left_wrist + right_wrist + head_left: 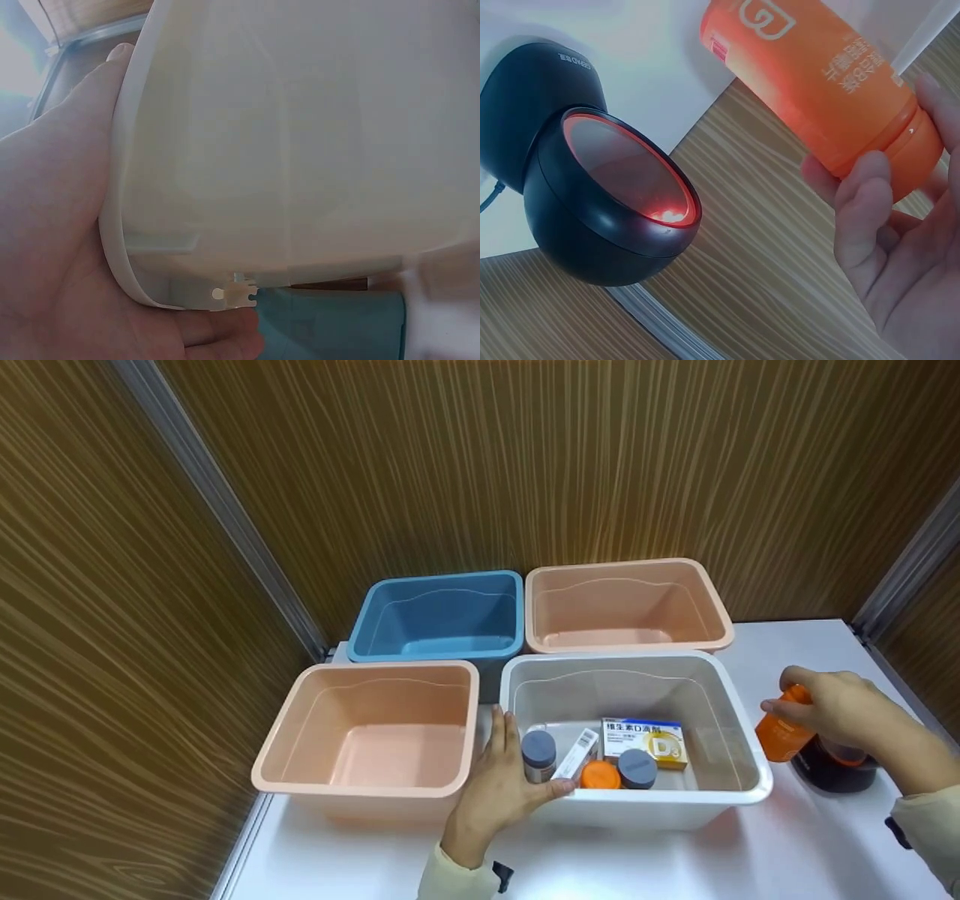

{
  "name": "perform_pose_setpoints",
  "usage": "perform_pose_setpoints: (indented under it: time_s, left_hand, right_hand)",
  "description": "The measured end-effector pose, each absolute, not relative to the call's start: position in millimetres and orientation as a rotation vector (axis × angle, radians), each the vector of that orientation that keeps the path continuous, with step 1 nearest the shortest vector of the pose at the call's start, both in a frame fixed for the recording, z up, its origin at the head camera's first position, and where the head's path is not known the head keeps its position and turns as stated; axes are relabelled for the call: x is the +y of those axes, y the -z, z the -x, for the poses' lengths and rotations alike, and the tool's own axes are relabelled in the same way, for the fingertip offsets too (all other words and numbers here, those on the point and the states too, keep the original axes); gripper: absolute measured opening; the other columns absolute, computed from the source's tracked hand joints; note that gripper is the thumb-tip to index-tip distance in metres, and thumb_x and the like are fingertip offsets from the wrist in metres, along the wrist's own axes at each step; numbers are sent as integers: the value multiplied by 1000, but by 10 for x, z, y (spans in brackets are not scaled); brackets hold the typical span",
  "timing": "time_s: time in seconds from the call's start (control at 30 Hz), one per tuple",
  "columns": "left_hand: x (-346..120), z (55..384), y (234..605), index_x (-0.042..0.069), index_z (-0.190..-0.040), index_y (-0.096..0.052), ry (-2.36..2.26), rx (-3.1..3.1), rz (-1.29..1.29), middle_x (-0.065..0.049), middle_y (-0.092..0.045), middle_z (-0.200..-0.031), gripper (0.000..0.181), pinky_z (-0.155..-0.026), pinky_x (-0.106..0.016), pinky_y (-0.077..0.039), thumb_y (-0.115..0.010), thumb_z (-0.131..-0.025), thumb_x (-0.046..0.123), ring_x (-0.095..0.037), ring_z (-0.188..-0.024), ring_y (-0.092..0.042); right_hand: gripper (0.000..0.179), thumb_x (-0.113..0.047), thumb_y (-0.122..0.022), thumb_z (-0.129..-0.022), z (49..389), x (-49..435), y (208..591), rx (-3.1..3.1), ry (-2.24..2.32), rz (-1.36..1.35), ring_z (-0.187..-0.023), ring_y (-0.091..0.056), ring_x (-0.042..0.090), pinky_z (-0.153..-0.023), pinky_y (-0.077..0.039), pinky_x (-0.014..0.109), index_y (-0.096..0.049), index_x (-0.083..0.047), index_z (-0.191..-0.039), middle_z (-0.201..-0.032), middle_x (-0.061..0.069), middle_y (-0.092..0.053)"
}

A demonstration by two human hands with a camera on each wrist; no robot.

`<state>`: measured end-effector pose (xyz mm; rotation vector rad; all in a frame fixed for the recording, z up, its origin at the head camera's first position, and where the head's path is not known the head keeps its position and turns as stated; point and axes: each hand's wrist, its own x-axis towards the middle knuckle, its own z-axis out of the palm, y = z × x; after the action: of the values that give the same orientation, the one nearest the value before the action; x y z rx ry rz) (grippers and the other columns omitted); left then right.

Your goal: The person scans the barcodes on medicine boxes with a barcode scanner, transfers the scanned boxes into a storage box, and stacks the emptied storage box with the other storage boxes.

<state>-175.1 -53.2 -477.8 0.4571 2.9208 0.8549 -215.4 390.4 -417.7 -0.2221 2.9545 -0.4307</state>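
In the head view, my right hand (pixel 847 709) grips an orange pill bottle (pixel 781 735) by its cap end, right of the white bin (pixel 615 797). The right wrist view shows the bottle (pixel 810 82) tilted above and beside a black desktop barcode scanner (pixel 600 225), whose round window glows red; red light falls on the bottle's label. My left hand (pixel 496 787) lies against the white bin's front left corner, thumb along the front rim and fingers straight along the left side. Inside that bin are grey-capped bottles (pixel 538 748), an orange lid (pixel 600 775), a narrow white box (pixel 579 754) and a vitamin D box (pixel 637 735).
A pink bin (pixel 365 791) stands left of the white one. Behind are a blue bin (pixel 435 656) and another pink bin (pixel 628 648). Wood-grain panels (pixel 450 465) enclose the white table (pixel 352 855) at the back and sides.
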Motion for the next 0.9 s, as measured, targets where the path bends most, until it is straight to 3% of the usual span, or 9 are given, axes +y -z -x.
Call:
perform_pose_setpoints:
  time_s: [0.27,0.57,0.8,0.9]
  left_hand:
    - [-536,1756,4797,-6,-158,-13,-859,2927,-465,-27,3,-165,130,-118,-57,-19,-66,-76,79,-41,-150,-11]
    - [-547,1758,4781,-5,-159,-11,-886,2910,-460,-23,8,-165,132,-117,-56,-20,-65,-74,82,-39,-150,-12]
    - [-533,1767,4795,-3,-160,-10,-906,2901,-429,-21,9,-166,131,-118,-53,-19,-69,-75,77,-40,-150,-12]
    - [-522,1762,4798,-2,-160,-10,-906,2894,-412,-20,10,-166,131,-118,-53,-19,-71,-75,76,-39,-150,-13]
  right_hand:
    - [51,-52,-67,-94,2164,3916,4188,2987,411,218,-68,-56,29,-56,-50,42,-58,-3,-105,-77,8,-60]
    - [39,-38,-69,-95,2210,3918,4045,3082,368,283,-66,-54,27,-55,-44,38,-60,-2,-106,-74,6,-59]
    - [45,-34,-69,-96,2277,3752,3639,3191,359,310,-78,-57,41,-64,-45,53,-58,0,-123,-91,23,-62]
    - [46,-33,-67,-97,2306,3621,3469,3215,404,306,-82,-56,42,-64,-46,53,-58,-1,-128,-98,26,-61]
